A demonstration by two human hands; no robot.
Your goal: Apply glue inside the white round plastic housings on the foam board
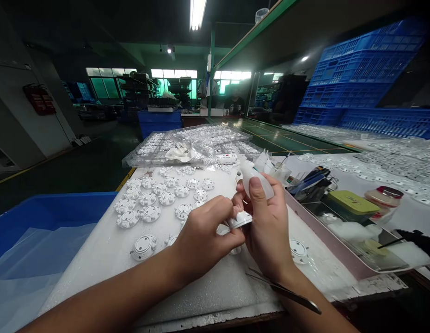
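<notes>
My left hand (206, 233) is closed, pinching a small white round part (241, 219) between thumb and fingers. My right hand (267, 226) is wrapped round a translucent white squeeze bottle (256, 180), its narrow end pointing up and to the left. Fingertips of the right hand are close to the white part; whether they also grip it is hard to tell. A pair of metal tweezers (294, 296) shows at my right wrist. Similar white round parts (151, 212) with small knobs round their rims sit on the white foam-covered table (107, 268).
Clear trays (149, 145) of small parts stand at the table's far end. On the right is a pink bin (333, 245) with tools and a yellow-lidded box (353, 202). A blue tub (97, 203) stands left; blue crates (360, 69) are stacked at right.
</notes>
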